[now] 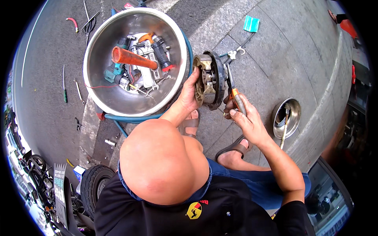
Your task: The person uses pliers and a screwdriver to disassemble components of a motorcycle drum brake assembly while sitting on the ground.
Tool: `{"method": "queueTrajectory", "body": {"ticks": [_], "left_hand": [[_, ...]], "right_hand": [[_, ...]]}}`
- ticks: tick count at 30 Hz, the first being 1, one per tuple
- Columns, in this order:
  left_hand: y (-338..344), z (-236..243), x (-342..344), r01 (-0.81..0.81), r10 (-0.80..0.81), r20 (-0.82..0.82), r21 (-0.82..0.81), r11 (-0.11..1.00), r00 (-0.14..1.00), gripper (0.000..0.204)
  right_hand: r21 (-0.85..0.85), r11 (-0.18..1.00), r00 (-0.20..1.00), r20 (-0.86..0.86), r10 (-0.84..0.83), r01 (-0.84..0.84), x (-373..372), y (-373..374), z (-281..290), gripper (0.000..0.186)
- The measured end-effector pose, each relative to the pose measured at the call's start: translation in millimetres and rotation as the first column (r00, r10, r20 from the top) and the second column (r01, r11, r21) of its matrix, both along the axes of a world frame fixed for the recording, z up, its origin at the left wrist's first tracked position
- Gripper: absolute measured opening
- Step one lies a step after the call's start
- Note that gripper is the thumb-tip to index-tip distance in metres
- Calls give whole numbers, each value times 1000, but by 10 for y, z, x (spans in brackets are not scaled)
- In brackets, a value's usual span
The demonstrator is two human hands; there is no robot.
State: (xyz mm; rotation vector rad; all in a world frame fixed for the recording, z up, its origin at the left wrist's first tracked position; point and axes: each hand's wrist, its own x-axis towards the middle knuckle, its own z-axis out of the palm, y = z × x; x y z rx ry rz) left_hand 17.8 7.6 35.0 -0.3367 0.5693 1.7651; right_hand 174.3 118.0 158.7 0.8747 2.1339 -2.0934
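- Left hand grips a round metal part at its left side, thumb up along the edge; other fingers mostly hidden behind it.
- Right hand is wrapped around the handles of orange-and-grey pliers. Their nose lies by the part's right face; whether it bites on anything, we cannot tell.
- The part is held up just off the basin's right edge, a black ring around its right side.
- Progress, our judgement: partway. The part is loose from any machine we can see, body and ring together; what is left on it we cannot make out.
- Steel basin, to the left: a crowded tool heap. Orange tube slanting across the middle, teal drill toward the left wall, black torch toward the right, wrench near the bottom edge. Smaller pieces tangled; not all readable.
- Blue hose curves around the basin's near edge.
- Small metal bowl, toward the pavement's right edge: a stick leans out over the near rim; something dark inside, unclear.
- Farther out on the pavement: a teal packet.
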Motion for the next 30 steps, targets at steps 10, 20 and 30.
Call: {"method": "queueTrajectory", "body": {"ticks": [10,20,30], "left_hand": [[-137,-84,5,38,-38,-8,39,999,999,54],[-151,-11,-9,60,-60,-3,-6,998,998,54],[-115,100,82,-17,29,123,-100,995,992,50]], "right_hand": [[-284,956,994,96,-42,68,58,-29,-73,32],[-291,953,996,46,-73,84,68,-119,-115,32],[102,993,995,-92,-45,55,43,-241,-308,33]]}}
